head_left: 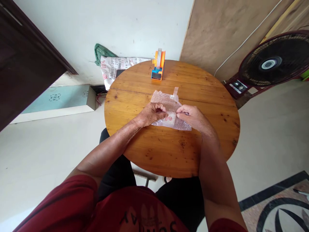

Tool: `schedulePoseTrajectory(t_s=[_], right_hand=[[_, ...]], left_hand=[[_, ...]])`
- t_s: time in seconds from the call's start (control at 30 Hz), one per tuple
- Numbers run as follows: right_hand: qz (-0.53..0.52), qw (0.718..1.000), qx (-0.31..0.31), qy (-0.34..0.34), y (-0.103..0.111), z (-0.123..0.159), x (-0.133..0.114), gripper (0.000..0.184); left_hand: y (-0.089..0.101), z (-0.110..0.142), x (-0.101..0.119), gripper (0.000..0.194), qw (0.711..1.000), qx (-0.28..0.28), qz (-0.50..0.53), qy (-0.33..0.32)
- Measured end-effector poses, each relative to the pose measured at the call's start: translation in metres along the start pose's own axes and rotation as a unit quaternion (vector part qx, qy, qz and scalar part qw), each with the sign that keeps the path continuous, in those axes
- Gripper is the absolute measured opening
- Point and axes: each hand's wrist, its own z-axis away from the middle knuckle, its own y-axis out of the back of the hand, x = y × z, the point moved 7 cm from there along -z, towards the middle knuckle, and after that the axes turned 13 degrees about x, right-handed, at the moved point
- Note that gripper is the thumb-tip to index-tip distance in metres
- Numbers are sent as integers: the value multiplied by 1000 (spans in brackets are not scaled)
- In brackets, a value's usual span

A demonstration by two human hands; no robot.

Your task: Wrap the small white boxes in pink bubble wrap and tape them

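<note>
A sheet of clear bubble wrap point(163, 98) lies on the round wooden table in front of me. On it, between my hands, rests a small whitish packet with red print point(171, 118). My left hand point(154, 114) is closed, thumb and forefinger pinched on the bubble wrap at the packet's left side. From the right, my right hand point(190, 116) pinches the wrap close to the packet's upper right corner. The fingertips partly hide what they grip. A short strip of tape point(176, 91) sticks up from the wrap's far edge.
An orange and blue tape dispenser point(158, 66) stands near the far rim of the wooden table point(135, 145). A dark fan point(270, 62) is at the right. Behind the table's left side are a printed white sack point(108, 69) and a green bag point(103, 53).
</note>
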Motion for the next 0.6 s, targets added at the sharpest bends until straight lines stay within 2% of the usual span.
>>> schedulePoseTrajectory(t_s=[0.2, 0.43, 0.6], right_hand=[[29, 999, 32, 12, 3, -1, 0, 13], [84, 995, 44, 22, 6, -1, 5, 10], [49, 992, 105, 45, 8, -1, -3, 12]], left_hand=[[1, -2, 1, 17, 1000, 11, -4, 1], [2, -2, 2, 17, 1000, 8, -6, -10], [1, -3, 1, 16, 1000, 18, -6, -6]])
